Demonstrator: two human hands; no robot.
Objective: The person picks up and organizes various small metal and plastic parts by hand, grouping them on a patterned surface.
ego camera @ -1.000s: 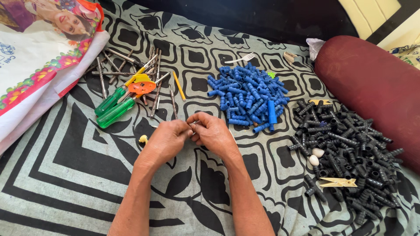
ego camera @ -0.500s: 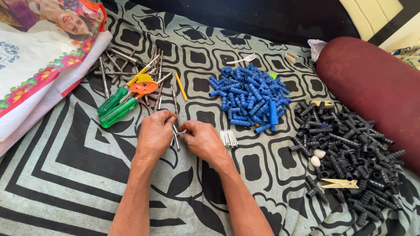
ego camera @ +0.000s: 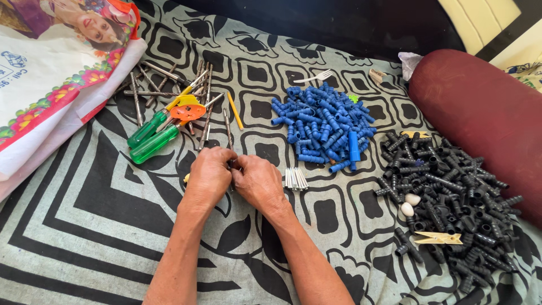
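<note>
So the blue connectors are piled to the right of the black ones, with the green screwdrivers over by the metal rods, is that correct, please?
Not quite: the head view shows the blue connectors piled to the left of the black ones, not the right. The green screwdrivers do lie by the metal rods.

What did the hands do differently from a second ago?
Both hands slid up the cloth toward the metal rods. The left hand and right hand now pinch a thin rod together. A small bundle of pins, hidden earlier, lies bare beside the right hand. The blue pile, black pile and green screwdrivers stayed put.
</note>
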